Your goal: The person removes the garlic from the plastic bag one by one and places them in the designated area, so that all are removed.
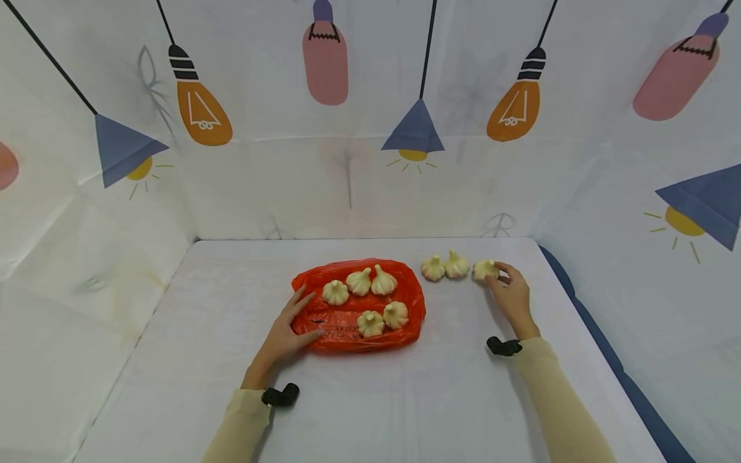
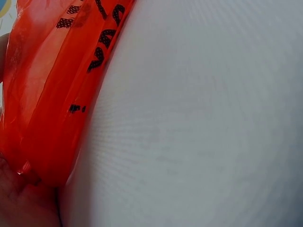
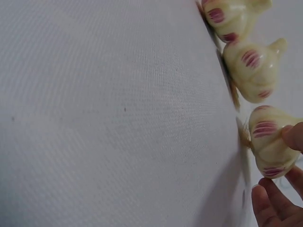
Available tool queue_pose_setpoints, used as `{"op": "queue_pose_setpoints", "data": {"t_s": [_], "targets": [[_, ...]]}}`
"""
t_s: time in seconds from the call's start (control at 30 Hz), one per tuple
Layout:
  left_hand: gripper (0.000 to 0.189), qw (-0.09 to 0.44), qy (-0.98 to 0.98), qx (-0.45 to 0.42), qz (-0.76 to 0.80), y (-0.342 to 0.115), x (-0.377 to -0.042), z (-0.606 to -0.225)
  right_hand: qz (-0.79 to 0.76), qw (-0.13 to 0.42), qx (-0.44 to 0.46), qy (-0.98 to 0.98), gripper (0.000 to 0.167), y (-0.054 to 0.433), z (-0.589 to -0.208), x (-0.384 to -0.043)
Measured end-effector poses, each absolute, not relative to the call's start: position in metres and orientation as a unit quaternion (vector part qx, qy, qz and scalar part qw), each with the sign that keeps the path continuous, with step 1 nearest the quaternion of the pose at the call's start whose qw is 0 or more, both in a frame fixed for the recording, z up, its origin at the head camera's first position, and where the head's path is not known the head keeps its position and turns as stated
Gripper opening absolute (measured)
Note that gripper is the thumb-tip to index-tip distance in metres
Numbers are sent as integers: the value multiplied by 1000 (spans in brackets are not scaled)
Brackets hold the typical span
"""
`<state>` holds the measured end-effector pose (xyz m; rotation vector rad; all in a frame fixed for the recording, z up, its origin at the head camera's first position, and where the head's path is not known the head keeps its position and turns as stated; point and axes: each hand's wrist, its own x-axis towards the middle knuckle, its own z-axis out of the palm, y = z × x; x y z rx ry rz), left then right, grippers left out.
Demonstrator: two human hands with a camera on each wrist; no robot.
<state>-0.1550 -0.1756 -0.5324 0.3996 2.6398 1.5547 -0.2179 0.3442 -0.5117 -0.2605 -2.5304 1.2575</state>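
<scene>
My right hand [image 1: 513, 297] pinches a garlic bulb [image 1: 483, 270] between thumb and fingers at the right end of a short row. In the right wrist view, this bulb [image 3: 271, 139] shows purple streaks on pale skin, with the thumb over its upper part. Two more garlic bulbs [image 1: 457, 265] stand to its left, side by side. A red plastic bag [image 1: 341, 328] lies in the middle with its edges turned up, and several garlic bulbs [image 1: 359, 281] sit on it. Fingers spread, my left hand [image 1: 285, 335] rests against the bag's left edge.
Everything lies on a white-covered table [image 1: 405, 405]. White cloth walls [image 1: 266, 186] printed with lamps and bulbs rise behind it and at both sides. A dark blue strip [image 1: 599, 334] runs along the table's right edge. Both wrists wear black camera mounts [image 1: 280, 395].
</scene>
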Motion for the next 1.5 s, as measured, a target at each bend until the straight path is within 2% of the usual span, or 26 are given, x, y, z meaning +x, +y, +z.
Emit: {"op": "queue_pose_setpoints", "data": {"t_s": [0.7, 1.33, 1.5], "targets": [[86, 25, 854, 133, 503, -174, -156, -533, 428, 123, -98, -890, 42, 341, -503, -229], [86, 16, 848, 140, 511, -176, -155, -535, 410, 89, -71, -905, 49, 349, -502, -228], [86, 18, 850, 135, 509, -175, -155, -535, 409, 91, -64, -906, 44, 349, -502, -229]]}}
